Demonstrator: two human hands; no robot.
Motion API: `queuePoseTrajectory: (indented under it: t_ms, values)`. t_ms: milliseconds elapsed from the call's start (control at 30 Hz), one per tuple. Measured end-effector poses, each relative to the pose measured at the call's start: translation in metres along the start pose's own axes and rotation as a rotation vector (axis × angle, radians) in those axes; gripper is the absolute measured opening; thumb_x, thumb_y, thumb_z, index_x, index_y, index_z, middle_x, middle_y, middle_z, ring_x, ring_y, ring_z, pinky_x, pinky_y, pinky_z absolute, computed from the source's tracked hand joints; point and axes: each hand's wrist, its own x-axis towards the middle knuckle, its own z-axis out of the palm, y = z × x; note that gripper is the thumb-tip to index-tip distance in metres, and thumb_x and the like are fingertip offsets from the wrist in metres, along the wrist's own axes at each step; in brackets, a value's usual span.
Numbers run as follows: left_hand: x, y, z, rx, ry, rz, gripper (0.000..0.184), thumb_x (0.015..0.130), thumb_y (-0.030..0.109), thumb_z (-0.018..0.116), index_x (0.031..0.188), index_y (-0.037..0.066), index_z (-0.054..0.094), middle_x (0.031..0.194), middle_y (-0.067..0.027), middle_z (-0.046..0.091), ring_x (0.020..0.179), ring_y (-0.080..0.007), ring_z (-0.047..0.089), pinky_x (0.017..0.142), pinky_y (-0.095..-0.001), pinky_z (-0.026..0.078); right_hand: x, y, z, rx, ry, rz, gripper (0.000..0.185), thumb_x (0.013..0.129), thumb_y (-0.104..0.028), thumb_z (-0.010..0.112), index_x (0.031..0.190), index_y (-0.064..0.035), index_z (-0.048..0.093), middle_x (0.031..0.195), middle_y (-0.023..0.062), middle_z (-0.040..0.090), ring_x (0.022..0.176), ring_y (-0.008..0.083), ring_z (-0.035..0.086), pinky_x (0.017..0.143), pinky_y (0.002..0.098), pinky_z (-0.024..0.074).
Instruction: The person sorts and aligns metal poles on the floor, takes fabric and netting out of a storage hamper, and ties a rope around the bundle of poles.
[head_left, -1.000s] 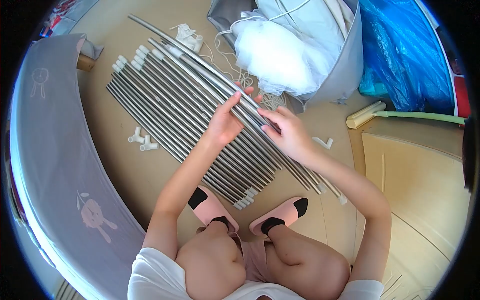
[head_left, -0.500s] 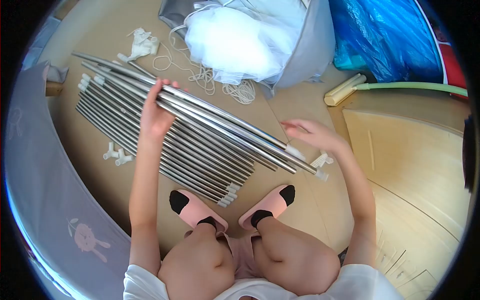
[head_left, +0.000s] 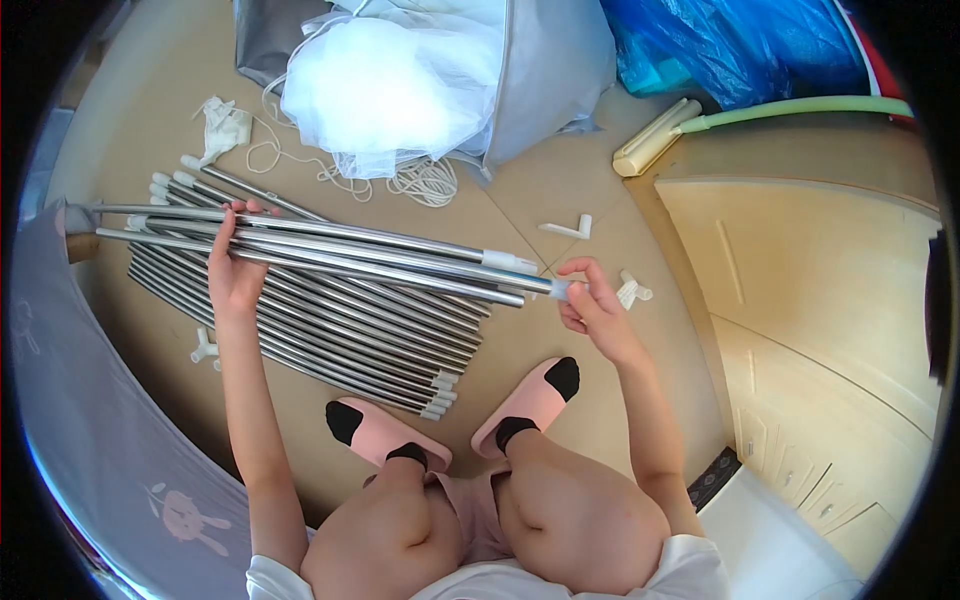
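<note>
Several long metal tubes lie across my left hand, whose fingers wrap round them near their left part. At their right end my right hand pinches the white plastic cap of one tube. Another held tube has a white end piece. Below the held tubes, a row of metal tubes rests side by side on the floor, many with white caps at one end. The left ends of the held tubes reach the grey fabric.
White connectors and an L-shaped one lie on the floor. A grey bag holds white netting, beside cord. A blue plastic bag, a green-handled tool and a wooden cabinet stand right.
The view has shifted right. The held tubes have swung flatter and apart from the row. My right hand let go of the tubes, moved right, and has now taken the capped end.
</note>
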Motion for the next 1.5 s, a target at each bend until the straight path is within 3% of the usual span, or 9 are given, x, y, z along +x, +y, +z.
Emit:
queuePoseTrajectory:
  t_ms: [133, 300, 500, 733, 933, 1133, 1300, 1433, 1500]
  values:
    - [-0.004, -0.008, -0.002, 0.029, -0.024, -0.019, 0.014, 0.089, 0.014, 0.046, 0.1, 0.006, 0.048, 0.098, -0.004, 0.055, 0.1, -0.0201, 0.051, 0.099, -0.0458, 0.033, 0.014, 0.007, 0.018, -0.108, 0.068, 0.053, 0.025, 0.092, -0.029, 0.04, 0.106, -0.0087, 0.043, 0.062, -0.0034, 0.031, 0.054, 0.0052, 0.031, 0.046, 0.0194, 0.0245]
    - [-0.005, -0.01, -0.002, 0.008, -0.005, 0.01, 0.017, 0.089, 0.012, 0.045, 0.105, 0.008, 0.049, 0.11, -0.0054, 0.053, 0.108, -0.021, 0.048, 0.101, -0.0449, 0.031, 0.021, 0.015, 0.014, -0.562, -0.03, 0.017, 0.037, 0.092, -0.03, 0.037, 0.119, -0.0057, 0.043, 0.077, 0.0033, 0.052, 0.063, 0.0108, 0.048, 0.056, 0.0235, 0.041]
    - [0.003, -0.01, -0.016, -0.048, -0.032, 0.015, 0.022, 0.085, 0.003, 0.045, 0.106, 0.009, 0.048, 0.112, -0.006, 0.053, 0.108, -0.0206, 0.048, 0.101, -0.0444, 0.029, 0.022, 0.024, 0.018, -0.051, -0.081, 0.074, 0.041, 0.092, -0.034, 0.037, 0.117, -0.0019, 0.046, 0.095, 0.0097, 0.054, 0.073, 0.0141, 0.054, 0.063, 0.0267, 0.0484]
    - [0.001, -0.021, -0.007, -0.005, -0.043, 0.09, 0.051, 0.072, -0.005, 0.044, 0.12, 0.011, 0.04, 0.125, -0.0092, 0.043, 0.119, -0.0253, 0.038, 0.104, -0.0512, 0.022, 0.034, 0.048, 0.014, 0.022, -0.02, 0.061, 0.041, 0.091, -0.036, 0.04, 0.112, -0.0023, 0.048, 0.082, 0.0057, 0.054, 0.064, 0.0107, 0.054, 0.053, 0.0228, 0.0477]
    - [-0.006, -0.026, 0.009, 0.048, -0.121, 0.074, 0.057, 0.074, -0.001, 0.045, 0.128, 0.012, 0.032, 0.134, -0.0089, 0.032, 0.125, -0.0268, 0.029, 0.104, -0.0555, 0.017, 0.041, 0.051, 0.017, -0.119, 0.071, 0.163, 0.042, 0.092, -0.035, 0.035, 0.102, 0.0008, 0.053, 0.064, 0.0034, 0.053, 0.044, 0.0088, 0.048, 0.038, 0.0195, 0.0379]
    - [-0.008, -0.024, 0.007, 0.032, -0.174, 0.084, 0.053, 0.078, 0.003, 0.047, 0.128, 0.009, 0.032, 0.134, -0.0075, 0.033, 0.126, -0.0241, 0.028, 0.105, -0.0539, 0.015, 0.04, 0.047, 0.02, -0.124, 0.115, 0.189, 0.042, 0.092, -0.036, 0.035, 0.101, 0.0002, 0.055, 0.061, 0.0017, 0.051, 0.041, 0.0068, 0.045, 0.035, 0.0184, 0.0315]
    - [-0.005, -0.022, -0.001, 0.061, -0.156, 0.106, 0.052, 0.075, 0.0, 0.048, 0.125, 0.011, 0.035, 0.129, -0.0056, 0.039, 0.124, -0.0223, 0.031, 0.105, -0.0525, 0.017, 0.037, 0.053, 0.018, -0.084, 0.042, 0.049, 0.039, 0.091, -0.035, 0.039, 0.104, -0.0013, 0.054, 0.069, 0.0009, 0.053, 0.054, 0.005, 0.047, 0.045, 0.0168, 0.0338]
    - [0.0, -0.021, -0.01, -0.013, -0.296, 0.046, 0.043, 0.075, -0.005, 0.051, 0.111, 0.017, 0.043, 0.107, -0.0013, 0.052, 0.113, -0.0234, 0.043, 0.1, -0.0535, 0.027, 0.031, 0.06, 0.017, -0.091, 0.095, 0.111, 0.035, 0.089, -0.031, 0.045, 0.108, -0.0021, 0.053, 0.077, 0.0012, 0.055, 0.059, 0.0059, 0.049, 0.049, 0.0188, 0.0368]
    - [-0.004, -0.024, -0.003, -0.088, -0.198, -0.008, 0.038, 0.076, -0.002, 0.054, 0.107, 0.018, 0.044, 0.1, 0.002, 0.054, 0.111, -0.0231, 0.044, 0.097, -0.0543, 0.03, 0.032, 0.07, 0.01, -0.109, 0.07, 0.067, 0.035, 0.087, -0.029, 0.05, 0.113, -0.0053, 0.051, 0.084, 0.0018, 0.057, 0.063, 0.006, 0.049, 0.049, 0.0193, 0.0375]
